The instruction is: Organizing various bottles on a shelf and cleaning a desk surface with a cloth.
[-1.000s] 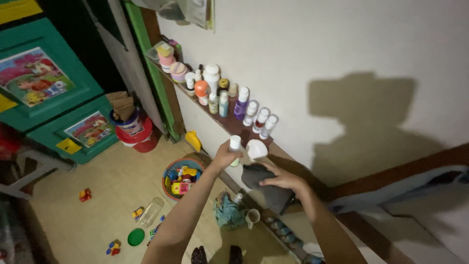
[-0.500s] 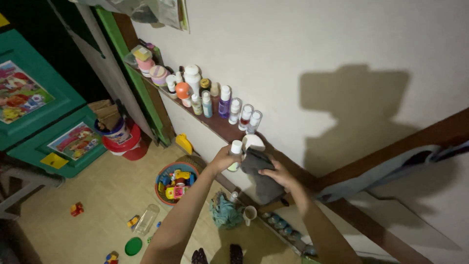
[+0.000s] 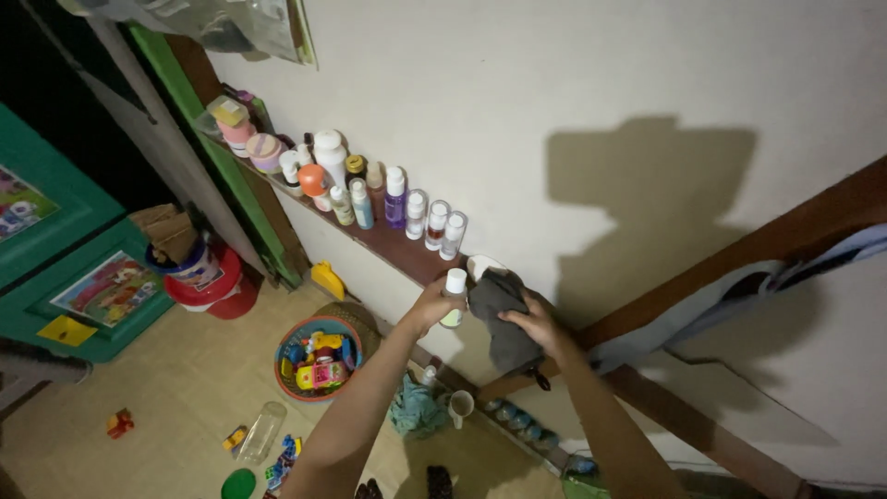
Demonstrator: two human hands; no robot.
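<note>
Head view, I'm looking down a wall ledge. Left hand (image 3: 427,305) is closed round a small bottle with a white cap (image 3: 454,294), held upright just off the front edge of the brown wooden shelf (image 3: 393,251), roughly centre frame. Right hand (image 3: 534,323) sits at 3 o'clock of that bottle, fingers clamped on a dark grey cloth (image 3: 504,319). The cloth is bunched up, touches the bottle's side and hangs down below the shelf. A white round thing (image 3: 480,265), a lid or a small jar, can't tell which, pokes out at 12 o'clock of the cloth on the shelf edge. From the bottle toward 10 o'clock runs the row of other bottles and jars (image 3: 407,211), standing upright on the shelf against the wall, well packed. My read: the step in hand is wiping, bottle lifted clear in one hand, cloth working on it or on the bare shelf spot beside it, and most of the row looks not yet handled. Any next move calls for keeping the bottle upright and the grip firm, since cap tightness can't be told, and keeping the cloth's loose tail away from the nearest clear bottles at 11 o'clock, which stand close enough to be knocked over. On the floor at 7 o'clock there's a round basket of toys (image 3: 319,356), a mug (image 3: 459,404) at 6 o'clock and a red bucket (image 3: 211,288) far out at 9 o'clock.
</note>
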